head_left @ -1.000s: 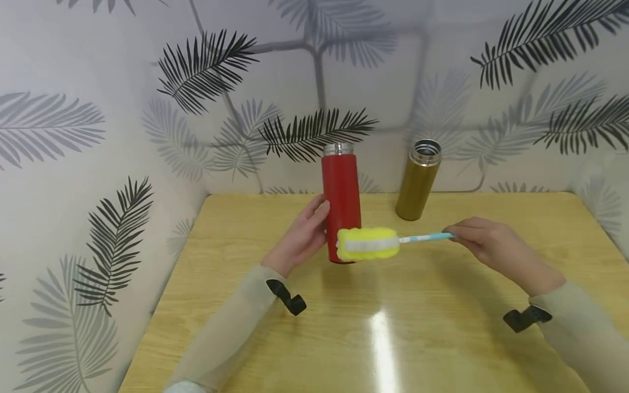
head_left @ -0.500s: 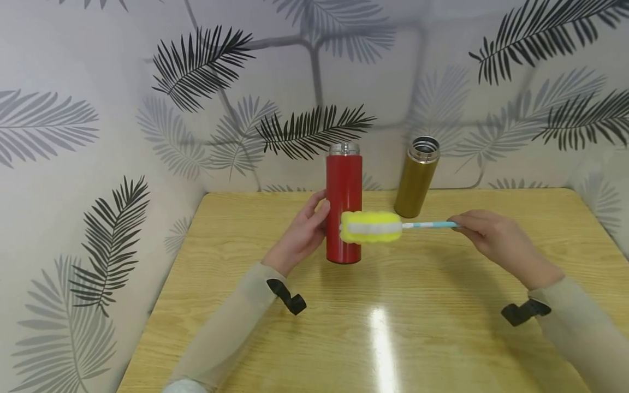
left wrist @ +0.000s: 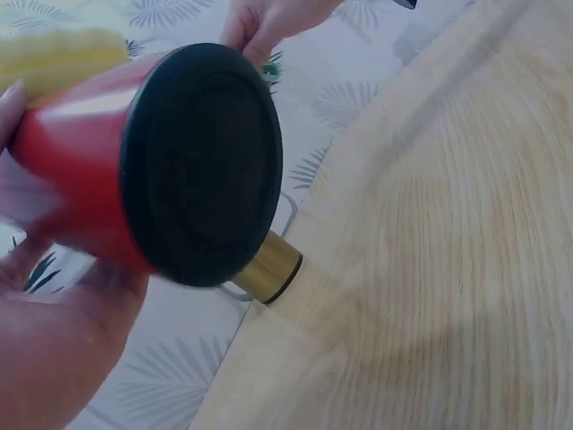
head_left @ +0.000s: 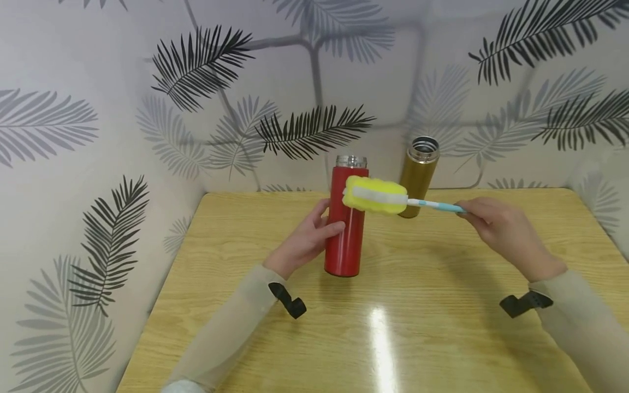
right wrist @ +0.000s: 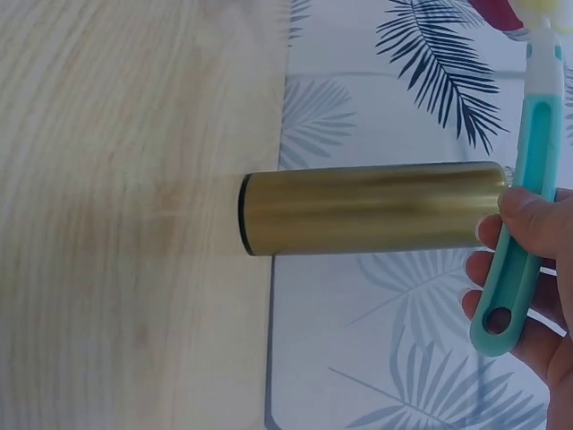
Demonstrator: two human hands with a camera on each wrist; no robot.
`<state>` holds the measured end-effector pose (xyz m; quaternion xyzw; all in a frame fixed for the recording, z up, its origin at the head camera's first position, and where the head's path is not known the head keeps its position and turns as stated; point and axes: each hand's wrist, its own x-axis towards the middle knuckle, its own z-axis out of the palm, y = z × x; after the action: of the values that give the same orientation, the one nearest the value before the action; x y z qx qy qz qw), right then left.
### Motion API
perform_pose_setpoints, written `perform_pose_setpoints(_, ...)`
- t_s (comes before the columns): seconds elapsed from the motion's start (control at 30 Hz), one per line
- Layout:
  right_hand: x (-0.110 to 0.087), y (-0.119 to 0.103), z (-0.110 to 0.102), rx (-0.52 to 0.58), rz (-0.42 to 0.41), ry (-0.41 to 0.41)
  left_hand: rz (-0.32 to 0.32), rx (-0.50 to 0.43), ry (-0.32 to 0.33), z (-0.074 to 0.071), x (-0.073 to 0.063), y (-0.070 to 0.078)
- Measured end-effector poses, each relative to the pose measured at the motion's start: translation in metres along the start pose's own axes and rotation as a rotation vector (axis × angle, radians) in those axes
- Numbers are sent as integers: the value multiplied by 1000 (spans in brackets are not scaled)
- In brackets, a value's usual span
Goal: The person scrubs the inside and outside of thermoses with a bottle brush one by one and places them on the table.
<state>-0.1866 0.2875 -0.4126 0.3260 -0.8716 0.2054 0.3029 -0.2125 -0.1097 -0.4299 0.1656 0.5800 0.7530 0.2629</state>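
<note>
My left hand (head_left: 306, 238) grips a red thermos flask (head_left: 345, 254) round its side, the thumb across the front. The flask has a bare steel neck without a lid and leans slightly. Its black base (left wrist: 204, 170) faces the left wrist camera, lifted off the table. My right hand (head_left: 506, 229) holds a bottle brush by its turquoise handle (right wrist: 539, 143), thumb on one side and fingers curled behind. The yellow and white sponge head (head_left: 375, 195) points left and overlaps the upper flask in the head view, below its mouth.
A lidless gold thermos flask (head_left: 421, 173) stands upright near the back edge of the wooden table (head_left: 432, 327), behind the brush. A wall (head_left: 373, 82) with a leaf pattern rises behind the table and on the left.
My right hand has raised the brush, its head going up along the red flask. My left hand has brought the flask nearer and tilted it, and its thumb now reaches across the front.
</note>
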Motion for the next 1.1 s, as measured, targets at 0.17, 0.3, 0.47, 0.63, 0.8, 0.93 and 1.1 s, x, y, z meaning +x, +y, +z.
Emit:
perform_pose_setpoints(0.17, 7, 1, -4, -11, 24, 40, 19, -30, 6, 0, 1, 0)
perform_pose_setpoints(0.3, 8, 1, -4, -8, 22, 32, 40, -56, 28, -1, 3, 1)
perform_pose_setpoints(0.47, 4, 1, 1, 0, -6, -8, 62, -119, 59, -3, 2, 1)
perform_pose_setpoints(0.63, -2, 0, 8, 18, -46, -38, 100, -190, 55, -6, 1, 1)
perform_pose_setpoints(0.8, -10, -1, 12, 48, -77, -68, 145, -229, 58, -9, 1, 2)
perform_pose_setpoints(0.93, -18, -1, 12, 50, -85, -115, 180, -279, 76, -11, 2, 4)
perform_pose_setpoints(1.1, -26, 0, 10, 49, -89, -170, 213, -313, 76, -14, 3, 6)
